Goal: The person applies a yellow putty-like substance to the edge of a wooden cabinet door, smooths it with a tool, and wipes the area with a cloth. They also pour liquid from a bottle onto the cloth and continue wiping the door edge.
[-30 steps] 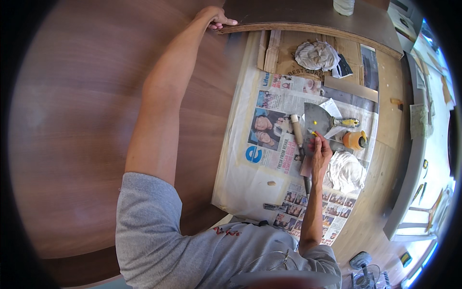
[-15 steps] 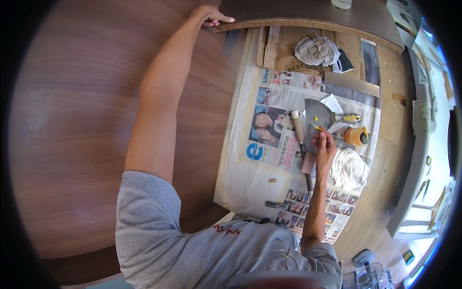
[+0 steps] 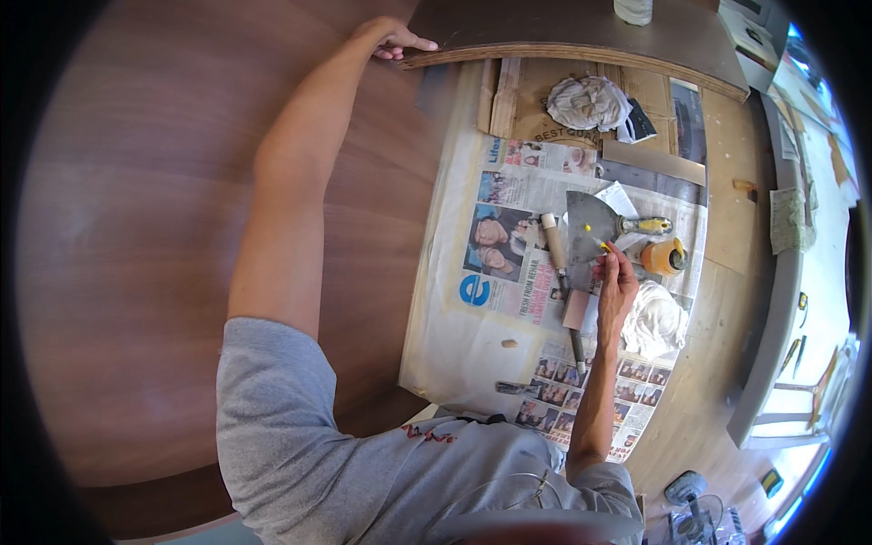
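My left arm reaches far forward over the brown wood-grain panel [image 3: 163,272]. At its end, my left hand [image 3: 392,38] stretches one finger onto the corner of a dark board [image 3: 545,29]; its other fingers curl loosely. My right hand [image 3: 618,283] pinches a small thin tool with a yellow tip [image 3: 604,246], its exact kind too small to tell. That tip is at the blade of a wide putty knife [image 3: 590,213], which bears yellow dabs. Left of this hand lies a long tool with a pale wooden handle [image 3: 553,238]. A pinkish-brown block [image 3: 576,310] sits by the wrist.
Newspaper [image 3: 481,245] covers the work surface. An orange-yellow jar [image 3: 664,257] and a white cloth [image 3: 656,320] are right of my right hand. Farther off lie a crumpled cloth [image 3: 586,102] and cardboard [image 3: 531,113]. A white container [image 3: 633,11] stands on the dark board.
The whole view has shifted slightly, so the surface things appear a little lower and more to the left. Both hands keep nearly the same poses; the yellow tip stays at the putty knife blade.
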